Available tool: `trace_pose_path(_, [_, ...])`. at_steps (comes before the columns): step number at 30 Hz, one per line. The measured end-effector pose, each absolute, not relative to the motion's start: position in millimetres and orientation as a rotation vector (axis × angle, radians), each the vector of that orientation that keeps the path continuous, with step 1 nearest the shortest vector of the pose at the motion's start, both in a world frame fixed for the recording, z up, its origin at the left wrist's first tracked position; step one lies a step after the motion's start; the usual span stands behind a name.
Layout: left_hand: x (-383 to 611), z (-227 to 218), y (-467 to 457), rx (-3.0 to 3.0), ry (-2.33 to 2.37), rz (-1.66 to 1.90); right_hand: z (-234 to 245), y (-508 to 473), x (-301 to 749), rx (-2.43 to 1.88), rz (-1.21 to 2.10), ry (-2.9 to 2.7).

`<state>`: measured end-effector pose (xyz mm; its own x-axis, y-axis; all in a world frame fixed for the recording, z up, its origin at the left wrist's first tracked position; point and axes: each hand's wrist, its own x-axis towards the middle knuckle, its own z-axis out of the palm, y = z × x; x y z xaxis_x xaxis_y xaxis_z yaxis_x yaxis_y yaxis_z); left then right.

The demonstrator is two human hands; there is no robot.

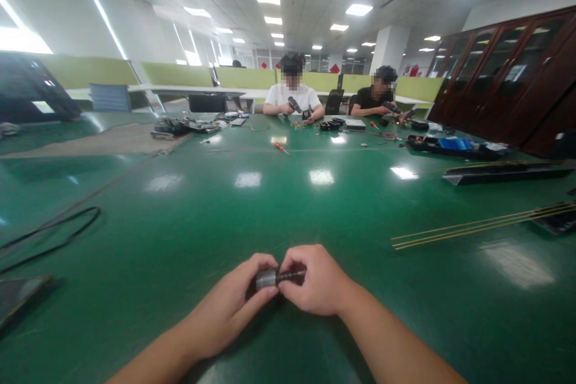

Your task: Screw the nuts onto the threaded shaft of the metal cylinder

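Note:
Low in the middle of the head view, a short grey metal cylinder (267,278) with a thin, dark, ridged shaft (288,276) is held just above or on the green table; I cannot tell which. My left hand (234,303) is closed around the cylinder, with thumb and fingers on its two sides. The thumb and forefinger of my right hand (317,282) pinch the shaft, and its right end is hidden in the palm. Both hands almost meet where cylinder and shaft join. The exact kind of part does not show.
An orange-handled screwdriver (281,147) lies farther back on the green table (216,204). Thin brass-coloured rods (459,231) lie at right, a black cable (67,234) at left. Across the table, two people handle power tools among scattered parts and a black tray (441,144).

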<state>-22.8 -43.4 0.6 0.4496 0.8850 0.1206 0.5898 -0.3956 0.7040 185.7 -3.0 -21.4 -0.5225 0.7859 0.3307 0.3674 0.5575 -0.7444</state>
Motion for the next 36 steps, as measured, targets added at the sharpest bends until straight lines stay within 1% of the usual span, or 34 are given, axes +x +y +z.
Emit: trace_pose_path(36, [-22.7,2.0,-41.7,2.126,1.257,0.676,-14.4,-1.4,190.8,-0.955,0.812,-2.139])
